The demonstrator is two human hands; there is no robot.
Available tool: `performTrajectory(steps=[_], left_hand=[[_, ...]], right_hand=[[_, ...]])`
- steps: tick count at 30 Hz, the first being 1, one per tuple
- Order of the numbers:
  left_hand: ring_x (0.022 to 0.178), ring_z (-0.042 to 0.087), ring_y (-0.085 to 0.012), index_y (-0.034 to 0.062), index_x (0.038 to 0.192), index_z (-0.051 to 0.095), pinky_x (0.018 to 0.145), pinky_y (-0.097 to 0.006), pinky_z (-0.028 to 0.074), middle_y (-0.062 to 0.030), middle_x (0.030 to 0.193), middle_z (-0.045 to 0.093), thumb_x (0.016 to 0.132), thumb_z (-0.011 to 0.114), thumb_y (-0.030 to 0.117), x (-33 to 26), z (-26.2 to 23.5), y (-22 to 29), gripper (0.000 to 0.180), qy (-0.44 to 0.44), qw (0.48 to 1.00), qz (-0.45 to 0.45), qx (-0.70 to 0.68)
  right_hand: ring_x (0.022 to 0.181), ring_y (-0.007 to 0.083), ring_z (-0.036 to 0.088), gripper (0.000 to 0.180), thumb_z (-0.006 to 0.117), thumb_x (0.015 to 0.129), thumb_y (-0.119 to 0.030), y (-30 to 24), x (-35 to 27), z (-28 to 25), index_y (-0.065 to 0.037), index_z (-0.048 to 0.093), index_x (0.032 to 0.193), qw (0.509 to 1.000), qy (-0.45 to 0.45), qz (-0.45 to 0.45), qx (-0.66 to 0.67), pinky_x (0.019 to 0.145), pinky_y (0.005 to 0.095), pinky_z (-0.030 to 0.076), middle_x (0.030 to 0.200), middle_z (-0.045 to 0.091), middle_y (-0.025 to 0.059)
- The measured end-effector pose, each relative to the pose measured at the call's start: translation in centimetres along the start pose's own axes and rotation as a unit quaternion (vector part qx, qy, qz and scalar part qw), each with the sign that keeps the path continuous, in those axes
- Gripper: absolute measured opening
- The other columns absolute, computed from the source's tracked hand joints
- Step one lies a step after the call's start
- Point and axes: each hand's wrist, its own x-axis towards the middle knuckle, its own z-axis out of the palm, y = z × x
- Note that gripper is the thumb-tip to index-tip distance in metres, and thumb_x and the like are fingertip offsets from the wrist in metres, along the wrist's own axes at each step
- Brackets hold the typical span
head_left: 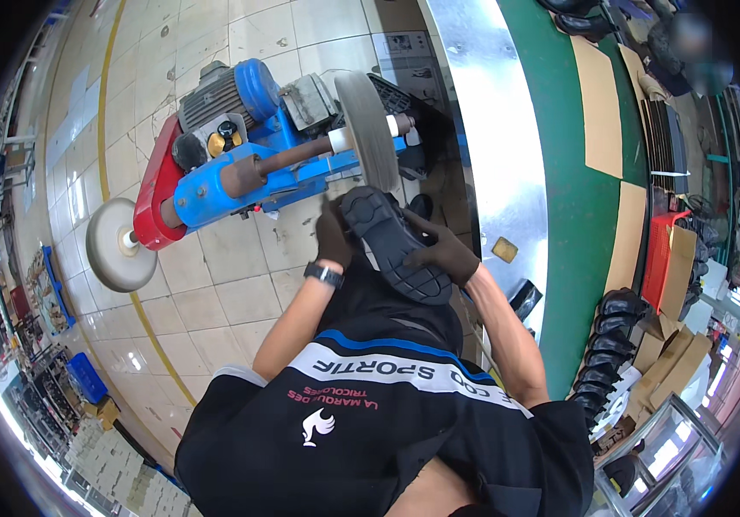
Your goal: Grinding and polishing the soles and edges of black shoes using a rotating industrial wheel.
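A black shoe with a lugged sole is held sole up in front of my body, one end close to the large grey buffing wheel. Whether that end touches the wheel, I cannot tell. My left hand, in a dark glove, grips the shoe's left side near the wheel, its fingers partly hidden behind the shoe. On the other side my right hand, gloved too, is closed round the shoe, with the thumb across the sole. The wheel sits on the shaft of a blue buffing machine.
A red belt guard and a second, pale wheel stand at the machine's left end. To my right runs a metal-edged bench with a green top. On it lie a small yellowish block and a row of black shoes.
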Motion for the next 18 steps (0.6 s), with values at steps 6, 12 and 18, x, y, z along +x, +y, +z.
performTrajectory(steps=[6,12,18], left_hand=[[0.104,0.053,-0.0199,0.0061,0.114,0.049,0.091,-0.032,0.043,-0.0079,0.111,0.057,0.089,0.044,0.017,6.2,-0.7,-6.8,0.028,-0.319,0.906,0.091,0.265],[0.091,0.059,-0.0252,0.0086,0.094,0.063,0.083,-0.033,0.045,-0.0106,0.095,0.064,0.082,0.051,0.025,7.1,1.0,-3.7,0.023,-0.275,0.715,0.278,0.579],[0.092,0.059,-0.0298,0.0058,0.099,0.062,0.084,-0.038,0.044,-0.0157,0.095,0.063,0.072,0.059,0.013,8.7,-0.4,-4.4,0.027,-0.235,0.706,0.341,0.575]], right_hand=[[0.114,0.0199,0.045,0.085,0.063,0.061,0.002,2.2,-0.8,0.9,-0.002,0.025,0.137,0.994,0.041,0.008,0.102,0.092,0.0296,0.039,0.131,0.041,0.0136],[0.108,0.0210,0.051,0.079,0.058,0.065,-0.002,4.7,-0.7,1.5,-0.003,0.026,0.137,0.955,0.031,-0.053,0.289,0.088,0.0300,0.043,0.127,0.046,0.0134],[0.097,0.0256,0.058,0.063,0.058,0.071,-0.014,9.1,1.8,2.5,0.000,0.036,0.129,0.870,0.001,-0.052,0.490,0.084,0.0376,0.049,0.113,0.054,0.0166]])
